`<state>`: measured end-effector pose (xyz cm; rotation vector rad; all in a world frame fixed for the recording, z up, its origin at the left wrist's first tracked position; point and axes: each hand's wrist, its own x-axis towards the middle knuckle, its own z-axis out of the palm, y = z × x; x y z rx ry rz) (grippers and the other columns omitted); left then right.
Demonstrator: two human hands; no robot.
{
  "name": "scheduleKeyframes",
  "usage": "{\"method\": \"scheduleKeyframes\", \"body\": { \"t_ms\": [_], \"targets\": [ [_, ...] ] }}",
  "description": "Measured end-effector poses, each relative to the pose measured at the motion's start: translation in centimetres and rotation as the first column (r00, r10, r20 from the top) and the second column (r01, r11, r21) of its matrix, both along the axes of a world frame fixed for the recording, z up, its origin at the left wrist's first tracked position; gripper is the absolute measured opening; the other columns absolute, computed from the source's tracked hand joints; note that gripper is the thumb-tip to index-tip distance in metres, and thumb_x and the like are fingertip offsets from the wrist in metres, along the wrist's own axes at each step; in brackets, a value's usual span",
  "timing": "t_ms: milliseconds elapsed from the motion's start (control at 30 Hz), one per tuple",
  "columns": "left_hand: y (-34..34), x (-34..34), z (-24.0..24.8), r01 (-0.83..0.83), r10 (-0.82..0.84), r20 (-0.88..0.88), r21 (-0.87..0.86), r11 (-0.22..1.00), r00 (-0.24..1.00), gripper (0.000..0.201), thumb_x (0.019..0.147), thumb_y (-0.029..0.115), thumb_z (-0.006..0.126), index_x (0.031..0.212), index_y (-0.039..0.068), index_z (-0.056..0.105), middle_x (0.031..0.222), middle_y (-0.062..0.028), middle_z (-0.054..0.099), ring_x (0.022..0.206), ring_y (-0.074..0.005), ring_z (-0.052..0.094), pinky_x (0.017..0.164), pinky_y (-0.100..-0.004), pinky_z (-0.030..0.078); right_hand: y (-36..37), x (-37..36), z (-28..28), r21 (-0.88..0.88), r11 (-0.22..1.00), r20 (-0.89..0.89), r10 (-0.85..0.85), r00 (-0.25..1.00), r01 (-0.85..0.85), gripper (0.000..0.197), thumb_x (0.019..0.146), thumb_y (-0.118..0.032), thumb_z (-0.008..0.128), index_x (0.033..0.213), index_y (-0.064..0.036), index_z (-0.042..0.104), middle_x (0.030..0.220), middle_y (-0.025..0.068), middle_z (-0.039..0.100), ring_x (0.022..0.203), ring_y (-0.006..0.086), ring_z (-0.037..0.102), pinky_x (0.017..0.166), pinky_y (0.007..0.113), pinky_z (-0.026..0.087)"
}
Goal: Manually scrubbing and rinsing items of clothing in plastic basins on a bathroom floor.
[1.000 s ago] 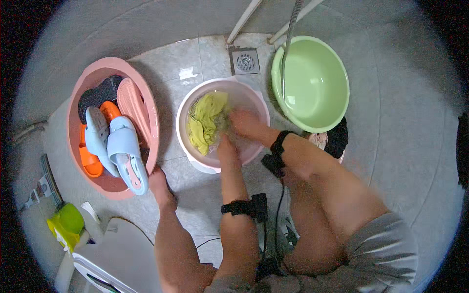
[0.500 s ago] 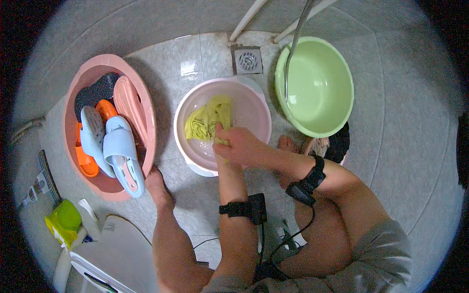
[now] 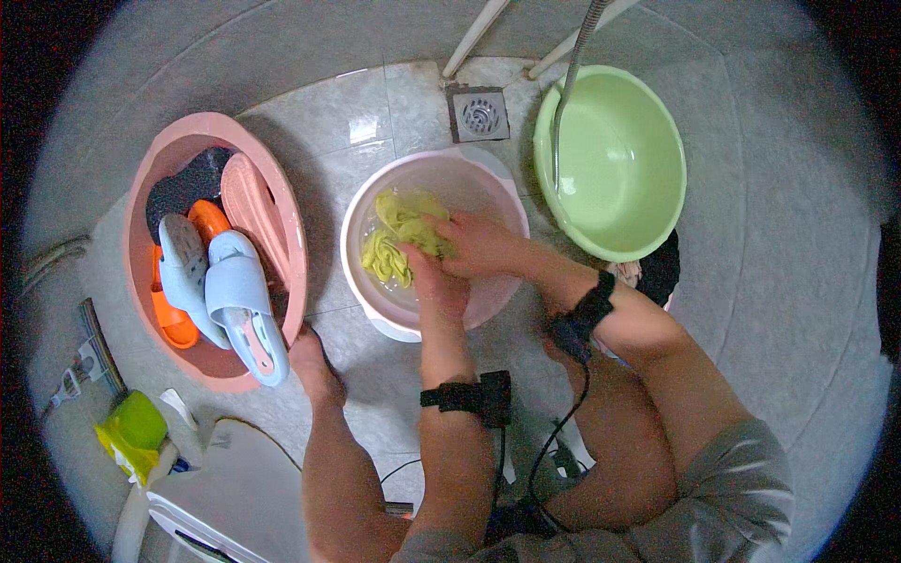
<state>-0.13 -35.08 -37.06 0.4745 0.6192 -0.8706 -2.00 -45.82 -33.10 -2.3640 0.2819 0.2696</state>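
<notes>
Head: left hand (image 3: pixel 441 283), right hand (image 3: pixel 483 249) touching cloth (image 3: pixel 405 223); room toward far basin rim (image 3: pixel 422 160).

Grey floor tiles (image 3: pixel 413 103) (shiny in one spot) meet grey walls (image 3: pixel 263 52).

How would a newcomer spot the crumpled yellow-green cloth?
Between the pink tub of slippers and the round light-green basin sits a round pale-pink basin. In it, toward the left, touching the left hand and right hand, lies the crumpled yellow-green cloth, the only fabric visible inside.
</notes>
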Motion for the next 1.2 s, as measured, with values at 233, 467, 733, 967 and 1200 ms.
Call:
{"method": "scheduleKeyframes", "body": {
  "t_ms": [233, 467, 733, 967, 1200],
  "targets": [
    [0.3, -0.6, -1.6, 0.223, -0.253, 0.092, 0.257, 0.940, 0.963, 0.060, 0.090, 0.053, 0.032, 0.131, 0.010, 0.036, 0.129, -0.0108, 0.044, 0.119, -0.0282, 0.040, 0.101, -0.0454, 0.031, -1.5, 1.4, -6.2, -0.075, 0.990, -0.212, -0.132, 0.968, 0.118, 0.032, 0.079, -0.025, 0.052, 0.105, -0.0063, 0.059, 0.098, 0.0229, 0.059, 0.091, 0.0356, 0.059, 0.082, 0.046, 0.044],
    [1.5, 0.6, -0.6, -0.104, 0.103, 0.026, 0.029, 0.994, 0.994, 0.055, 0.090, 0.043, 0.043, 0.129, 0.005, 0.037, 0.124, -0.0126, 0.044, 0.109, -0.0263, 0.047, 0.093, -0.0373, 0.041, 0.5, 0.8, 5.5, 0.062, 0.972, -0.129, 0.231, 0.964, -0.225, 0.023, 0.070, -0.025, 0.058, 0.086, -0.0078, 0.058, 0.078, 0.0161, 0.057, 0.072, 0.0343, 0.056, 0.066, 0.044, 0.047],
    [0.5, 1.4, 2.2, -0.264, 0.227, 0.136, 0.455, 0.850, 0.964, 0.056, 0.089, 0.046, 0.044, 0.126, 0.005, 0.040, 0.113, -0.0135, 0.051, 0.102, -0.0266, 0.051, 0.086, -0.0374, 0.046, 2.2, -0.7, 6.5, 0.074, 0.948, 0.140, 0.298, 0.944, -0.310, 0.022, 0.072, -0.029, 0.059, 0.083, -0.0095, 0.058, 0.074, 0.0125, 0.057, 0.069, 0.0298, 0.057, 0.059, 0.041, 0.046],
    [0.2, 1.1, 3.7, -0.055, 0.069, -0.066, 0.190, 0.980, 0.995, 0.052, 0.091, 0.043, 0.043, 0.126, 0.004, 0.040, 0.112, -0.0134, 0.052, 0.103, -0.0265, 0.051, 0.085, -0.0390, 0.045, 0.6, 1.6, 1.9, -0.055, 0.989, -0.186, 0.123, 0.975, -0.135, 0.025, 0.078, -0.028, 0.052, 0.084, -0.0062, 0.062, 0.077, 0.0181, 0.063, 0.078, 0.0340, 0.062, 0.071, 0.048, 0.049],
    [0.1, 0.6, 1.0, -0.017, -0.023, 0.139, 0.280, 0.960, 0.990, 0.052, 0.093, 0.045, 0.033, 0.127, 0.006, 0.040, 0.122, -0.0101, 0.046, 0.112, -0.0255, 0.045, 0.094, -0.0411, 0.038, -1.3, -0.4, -1.2, -0.227, 0.973, -0.215, -0.019, 0.976, -0.031, 0.036, 0.079, -0.023, 0.053, 0.112, -0.0095, 0.054, 0.103, 0.0225, 0.057, 0.093, 0.0379, 0.055, 0.086, 0.048, 0.040]
  ]
}}
